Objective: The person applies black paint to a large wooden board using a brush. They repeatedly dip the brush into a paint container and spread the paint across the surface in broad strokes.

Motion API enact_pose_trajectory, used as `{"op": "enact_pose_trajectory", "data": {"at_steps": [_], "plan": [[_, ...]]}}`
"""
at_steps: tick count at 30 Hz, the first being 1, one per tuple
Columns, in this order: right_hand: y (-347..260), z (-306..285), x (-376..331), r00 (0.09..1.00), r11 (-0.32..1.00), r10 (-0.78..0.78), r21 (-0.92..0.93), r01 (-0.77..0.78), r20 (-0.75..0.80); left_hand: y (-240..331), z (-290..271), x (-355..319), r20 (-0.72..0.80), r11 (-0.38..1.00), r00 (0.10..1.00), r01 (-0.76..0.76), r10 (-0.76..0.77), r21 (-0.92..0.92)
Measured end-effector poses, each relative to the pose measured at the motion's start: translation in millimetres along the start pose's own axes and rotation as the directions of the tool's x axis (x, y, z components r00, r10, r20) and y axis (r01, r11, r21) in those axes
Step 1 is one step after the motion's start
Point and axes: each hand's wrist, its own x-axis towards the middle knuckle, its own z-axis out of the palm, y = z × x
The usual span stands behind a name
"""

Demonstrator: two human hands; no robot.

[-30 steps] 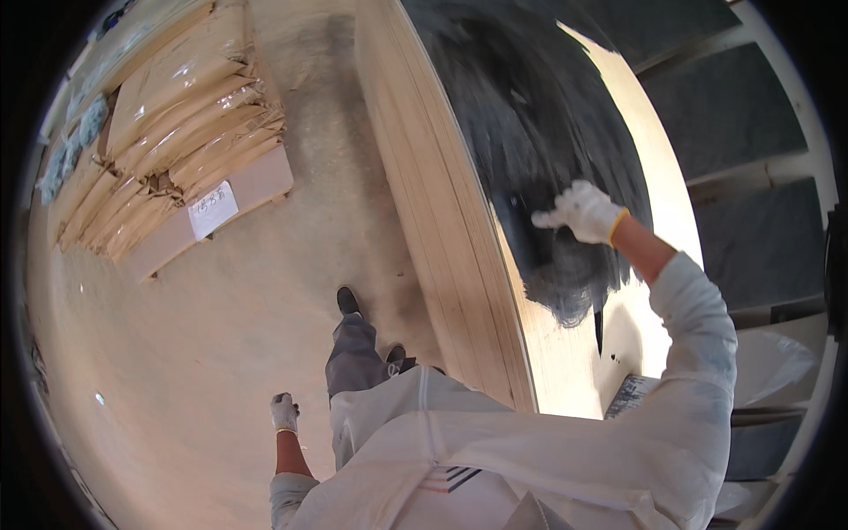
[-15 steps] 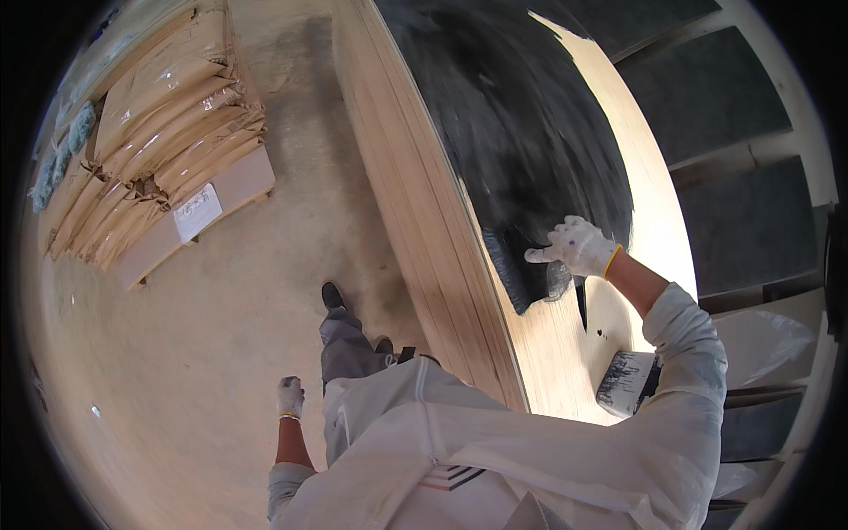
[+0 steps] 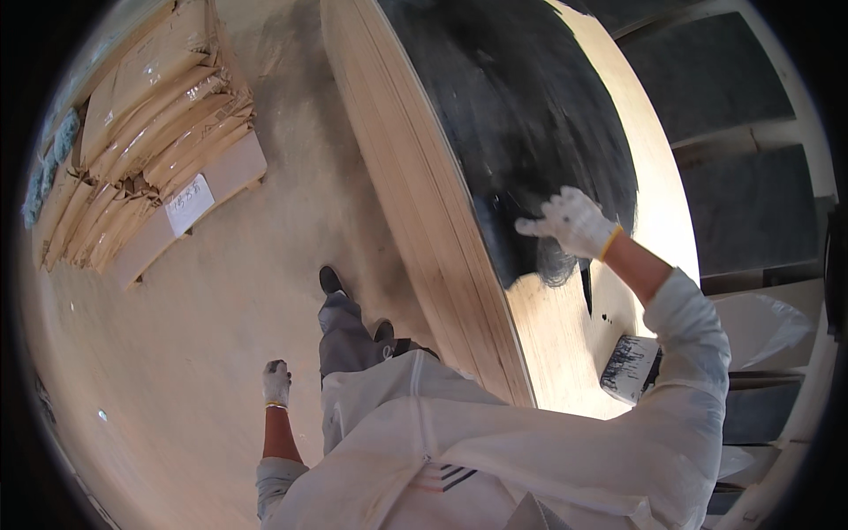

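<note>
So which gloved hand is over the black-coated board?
The right hand, above the black coating; the left hand hangs over the floor instead.

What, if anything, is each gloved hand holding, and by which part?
It cannot be told for the right hand, over the black-painted panel: no held part shows clearly. Nothing is visible in the left hand.

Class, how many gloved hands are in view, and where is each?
2: the right hand over the black-coated board, the left hand above the floor.

Gloved right hand (image 3: 572, 223) over black-smeared board (image 3: 530, 115), left hand (image 3: 276, 384) well apart
</note>
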Motion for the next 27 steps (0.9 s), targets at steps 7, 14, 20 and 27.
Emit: {"op": "enact_pose_trajectory", "data": {"at_steps": [7,14,20,27], "plan": [[31,-9,45,0.971,0.993,0.102,-0.031,-0.111,-0.216,-17,4,-28,0.059,0.971,0.99,0.114,-0.129,0.208],[-12,14,-10,0.998,0.998,0.057,-0.024,-0.058,-0.014,10,-7,-19,0.036,0.998,0.998,0.05,-0.05,0.024],[-78,102,-108,0.992,0.962,0.06,0.271,-0.028,-0.113,-14,3,-10,0.086,0.954,0.979,0.16,-0.187,0.253],[-23,62,-41,0.961,0.971,0.238,0.069,-0.23,-0.141,17,-3,5,0.192,0.937,0.979,0.002,-0.074,0.349]]}}
